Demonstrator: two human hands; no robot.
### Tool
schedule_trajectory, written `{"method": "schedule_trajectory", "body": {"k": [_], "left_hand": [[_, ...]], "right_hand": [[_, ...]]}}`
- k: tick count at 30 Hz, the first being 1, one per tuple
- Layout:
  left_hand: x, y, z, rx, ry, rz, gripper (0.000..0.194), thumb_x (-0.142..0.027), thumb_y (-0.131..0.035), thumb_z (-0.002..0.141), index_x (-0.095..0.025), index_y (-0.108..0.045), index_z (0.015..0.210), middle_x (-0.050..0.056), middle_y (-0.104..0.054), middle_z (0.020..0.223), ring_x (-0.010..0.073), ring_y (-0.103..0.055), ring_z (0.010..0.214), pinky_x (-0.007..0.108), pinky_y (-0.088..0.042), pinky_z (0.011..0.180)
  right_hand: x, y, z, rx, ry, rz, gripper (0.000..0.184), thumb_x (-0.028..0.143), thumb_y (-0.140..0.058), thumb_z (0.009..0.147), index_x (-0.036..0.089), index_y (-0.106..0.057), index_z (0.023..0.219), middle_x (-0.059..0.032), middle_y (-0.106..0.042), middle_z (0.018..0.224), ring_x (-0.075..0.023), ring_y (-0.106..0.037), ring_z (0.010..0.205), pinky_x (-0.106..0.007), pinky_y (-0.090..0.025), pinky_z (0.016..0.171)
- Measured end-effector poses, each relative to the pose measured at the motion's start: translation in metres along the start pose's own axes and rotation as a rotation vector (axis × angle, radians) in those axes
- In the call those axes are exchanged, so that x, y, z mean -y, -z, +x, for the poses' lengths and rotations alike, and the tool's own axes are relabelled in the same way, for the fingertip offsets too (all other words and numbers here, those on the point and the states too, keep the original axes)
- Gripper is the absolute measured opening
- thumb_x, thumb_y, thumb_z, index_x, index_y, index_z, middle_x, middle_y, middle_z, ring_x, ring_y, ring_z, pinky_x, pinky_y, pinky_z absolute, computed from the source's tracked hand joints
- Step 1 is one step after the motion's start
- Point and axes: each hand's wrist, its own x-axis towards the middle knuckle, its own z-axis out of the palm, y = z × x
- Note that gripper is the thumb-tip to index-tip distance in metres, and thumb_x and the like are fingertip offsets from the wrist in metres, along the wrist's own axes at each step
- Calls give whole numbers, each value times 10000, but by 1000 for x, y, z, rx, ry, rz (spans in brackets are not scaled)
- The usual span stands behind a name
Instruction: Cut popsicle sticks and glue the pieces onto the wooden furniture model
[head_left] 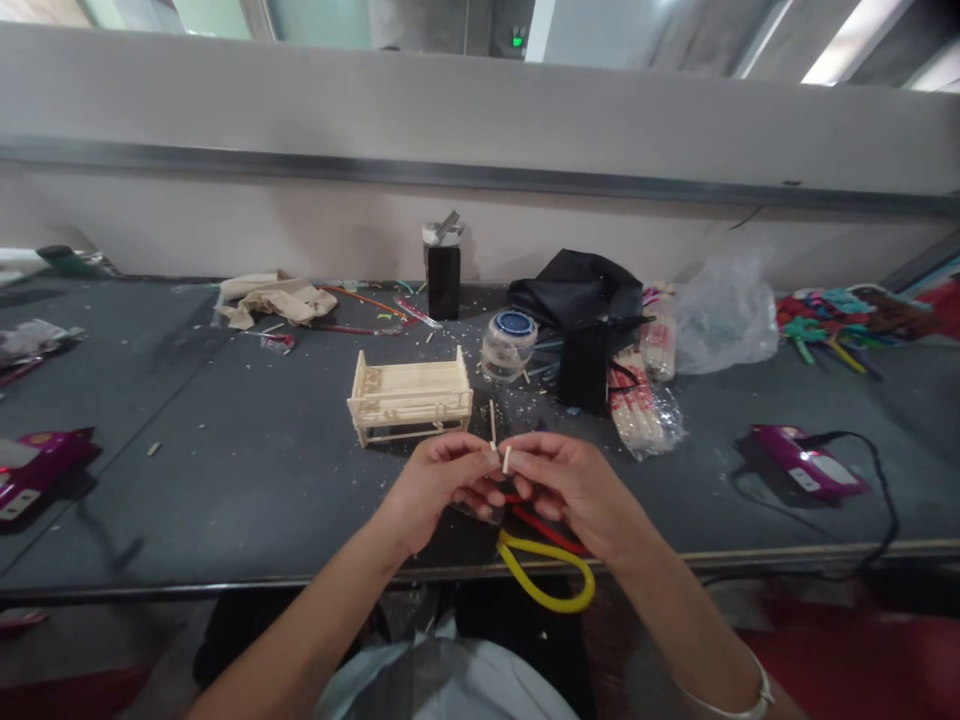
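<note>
My left hand (442, 482) pinches a thin pale wooden stick (493, 425) that points upward. My right hand (562, 478) pinches a second, shorter wooden stick piece (507, 460) right beside it; the two hands nearly touch above the near edge of the table. Behind them on the dark grey table (247, 480) stands a small bed-shaped model of pale wooden sticks (409, 397). Under my hands lies a tool with yellow and red loop handles (544, 565), partly hidden.
A black bottle (443, 270), a clear round container with a blue lid (510, 345), a black bag (581, 300), packets of sticks (641, 410) and a clear plastic bag (724, 315) stand behind. Magenta glue guns lie at right (806, 468) and left (37, 465). Coloured craft pieces (840, 320) are far right.
</note>
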Motion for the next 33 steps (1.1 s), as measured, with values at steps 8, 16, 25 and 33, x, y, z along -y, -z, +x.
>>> {"method": "schedule_trajectory", "body": {"k": [8, 16, 25, 33], "left_hand": [[-1, 8, -2, 143, 74, -5, 269, -343, -759, 697, -113, -636, 761, 50, -693, 693, 141, -668, 560, 223, -522, 520], [-2, 13, -4, 192, 74, 56, 188, -274, -724, 735, -101, -651, 731, 38, -684, 661, 120, -654, 515, 212, -532, 515], [-2, 16, -6, 205, 40, 120, 196, -286, -724, 732, -97, -672, 741, 40, -691, 652, 127, -656, 503, 212, -527, 499], [-3, 17, -11, 164, 56, 142, 195, -286, -707, 719, -101, -645, 721, 41, -685, 647, 128, -642, 489, 227, -525, 497]], "right_hand": [[-4, -3, -2, 19, -68, -59, 312, 422, -748, 681, 156, -665, 822, 65, -521, 506, -11, -342, 343, -150, -203, 322], [-5, -7, -6, 15, -107, -58, 289, 416, -744, 694, 160, -660, 796, 66, -516, 489, -10, -328, 346, -155, -189, 329], [-8, -13, -10, 7, -116, -15, 336, 453, -764, 664, 164, -651, 793, 63, -512, 509, -17, -326, 384, -167, -170, 368], [-18, -20, -9, -5, -139, 91, 340, 423, -800, 629, 168, -622, 767, 57, -521, 512, -36, -374, 435, -162, -195, 391]]}}
